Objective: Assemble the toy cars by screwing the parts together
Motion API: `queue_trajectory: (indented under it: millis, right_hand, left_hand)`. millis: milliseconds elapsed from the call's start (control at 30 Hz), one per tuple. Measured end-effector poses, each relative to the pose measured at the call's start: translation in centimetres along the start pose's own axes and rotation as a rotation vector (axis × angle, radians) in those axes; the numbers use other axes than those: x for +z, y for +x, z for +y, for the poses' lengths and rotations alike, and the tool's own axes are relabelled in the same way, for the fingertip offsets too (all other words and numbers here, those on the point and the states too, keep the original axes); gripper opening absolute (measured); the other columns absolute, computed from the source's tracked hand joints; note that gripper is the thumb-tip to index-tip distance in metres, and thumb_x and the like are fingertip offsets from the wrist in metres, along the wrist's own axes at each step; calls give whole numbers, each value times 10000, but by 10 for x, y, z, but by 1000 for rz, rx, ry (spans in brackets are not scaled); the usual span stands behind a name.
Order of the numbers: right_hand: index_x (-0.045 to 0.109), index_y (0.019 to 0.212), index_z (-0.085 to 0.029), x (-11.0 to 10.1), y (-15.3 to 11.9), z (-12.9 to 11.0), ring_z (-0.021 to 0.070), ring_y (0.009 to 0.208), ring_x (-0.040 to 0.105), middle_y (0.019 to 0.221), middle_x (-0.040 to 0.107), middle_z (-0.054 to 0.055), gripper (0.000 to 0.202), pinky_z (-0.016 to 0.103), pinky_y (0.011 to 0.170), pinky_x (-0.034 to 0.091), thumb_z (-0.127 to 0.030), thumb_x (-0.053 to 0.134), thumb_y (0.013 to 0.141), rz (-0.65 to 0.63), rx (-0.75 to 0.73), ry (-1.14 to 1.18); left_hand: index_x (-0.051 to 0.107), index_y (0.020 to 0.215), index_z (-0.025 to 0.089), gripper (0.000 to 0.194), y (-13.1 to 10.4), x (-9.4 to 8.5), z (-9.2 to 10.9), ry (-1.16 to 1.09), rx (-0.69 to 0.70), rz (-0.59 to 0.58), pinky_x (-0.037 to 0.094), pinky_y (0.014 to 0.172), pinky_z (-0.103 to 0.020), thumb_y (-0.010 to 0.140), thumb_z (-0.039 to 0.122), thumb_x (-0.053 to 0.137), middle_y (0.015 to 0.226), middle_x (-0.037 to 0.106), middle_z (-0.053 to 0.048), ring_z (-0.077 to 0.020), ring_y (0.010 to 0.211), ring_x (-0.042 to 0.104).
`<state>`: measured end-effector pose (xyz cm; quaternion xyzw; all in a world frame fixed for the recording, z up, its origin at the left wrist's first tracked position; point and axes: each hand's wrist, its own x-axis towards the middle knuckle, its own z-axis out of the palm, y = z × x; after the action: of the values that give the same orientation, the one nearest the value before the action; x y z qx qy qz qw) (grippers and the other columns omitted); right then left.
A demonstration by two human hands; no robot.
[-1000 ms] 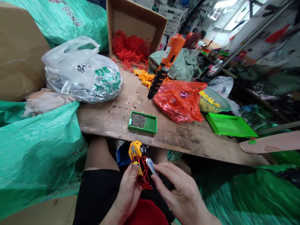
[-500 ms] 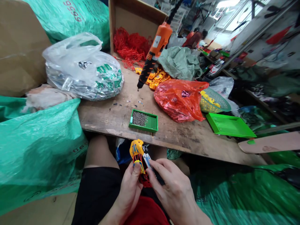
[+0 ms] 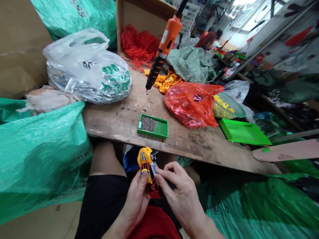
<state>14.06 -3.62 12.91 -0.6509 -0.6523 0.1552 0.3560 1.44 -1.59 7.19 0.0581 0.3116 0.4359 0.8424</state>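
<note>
Over my lap, my left hand [image 3: 136, 196] is closed around a toy car body [image 3: 145, 156], yellow at one end with a red lattice frame and blue markings. My right hand [image 3: 180, 189] pinches a slim silvery piece [image 3: 154, 169] between thumb and fingertips, against the right side of the car beside a black part with white print. Whether that piece is fastened to the car, I cannot tell. Just beyond the car, on the bench, lies a green tray [image 3: 161, 130] with small dark screws [image 3: 149, 124] heaped in its left part.
An orange electric screwdriver [image 3: 163, 49] hangs tip down over the wooden bench [image 3: 117, 121]. Around it are a clear bag of silvery parts [image 3: 87, 73], a red bag [image 3: 191, 104], yellow car parts [image 3: 169, 81] and a larger green tray [image 3: 245, 132]. A person [image 3: 208, 39] is far back.
My right fingers have shifted slightly left along the silvery piece, and more of the car's red lower end shows. The left hand keeps its hold on the car.
</note>
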Motion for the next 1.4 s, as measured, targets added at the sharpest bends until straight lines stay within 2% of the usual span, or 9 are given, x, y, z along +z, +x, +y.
queue_trajectory:
  millis: [67, 200, 267, 433, 600, 733, 933, 1133, 1400]
  right_hand:
    - [805, 1054, -283, -2, 4, 5, 175, 749, 642, 886, 636, 40, 190, 291, 648, 574, -237, 703, 900, -39, 114, 126]
    - [707, 1207, -244, -5, 15, 17, 176, 749, 638, 918, 649, 22, 572, 272, 594, 571, -252, 870, 659, -108, 474, 380]
    - [706, 1157, -206, -6, 20, 22, 171, 744, 632, 872, 659, 11, 611, 287, 642, 574, -282, 907, 584, -168, 587, 471]
    - [752, 1010, -198, -5, 29, 25, 189, 819, 676, 915, 759, 36, 553, 331, 787, 569, -378, 947, 525, -295, 711, 589]
    - [697, 875, -184, -2, 32, 19, 146, 630, 647, 740, 727, 3, 566, 260, 579, 514, -511, 968, 500, -411, 812, 702]
    - [618, 806, -167, 2, 33, 16, 107, 566, 596, 676, 688, -19, 661, 223, 520, 457, -537, 997, 411, -396, 862, 713]
    - [534, 772, -196, 6, 30, 17, 116, 540, 592, 642, 650, -39, 732, 237, 496, 458, -657, 959, 394, -411, 867, 686]
    - [526, 788, -195, 11, 32, 19, 114, 548, 602, 697, 688, -16, 745, 229, 477, 447, -690, 940, 416, -462, 842, 695]
    - [589, 861, -170, 6, 43, 15, 104, 596, 610, 752, 698, -6, 659, 211, 495, 469, -664, 905, 560, -542, 771, 731]
  left_hand:
    - [764, 1130, 163, 465, -1, 0, 0, 10, -5, -18, 559, 1009, -421, 803, 483, 851, 999, 817, -96, -300, 1087, 736]
    - [762, 1152, 175, 464, -4, 1, -2, 34, -14, -66, 561, 1006, -421, 815, 483, 841, 1069, 815, -105, -301, 1088, 740]
    - [765, 1157, 176, 449, -5, 1, -2, 39, -14, -77, 554, 1017, -414, 831, 478, 828, 1089, 815, -108, -298, 1104, 735]
    - [774, 1143, 160, 433, -4, -1, 0, 17, -43, -75, 549, 1034, -416, 852, 478, 807, 1114, 814, -119, -301, 1125, 730]
    - [775, 1143, 154, 409, -3, -5, 0, -10, -64, -87, 549, 1048, -408, 869, 457, 796, 1084, 824, -110, -283, 1102, 744]
    - [780, 1138, 150, 384, -1, -8, 1, -43, -101, -102, 548, 1057, -397, 880, 434, 791, 1089, 826, -107, -270, 1098, 746]
    - [786, 1124, 152, 407, -2, -11, 5, -51, -173, -86, 581, 969, -356, 854, 455, 812, 1005, 832, -92, -243, 973, 765]
    - [775, 1135, 182, 478, -4, -13, 3, 66, -115, -181, 568, 799, -271, 756, 443, 901, 982, 812, -86, -211, 899, 747]
    - [752, 1203, 174, 477, -3, -8, 8, 165, -89, -191, 552, 810, -290, 798, 396, 871, 1084, 789, -125, -246, 991, 729]
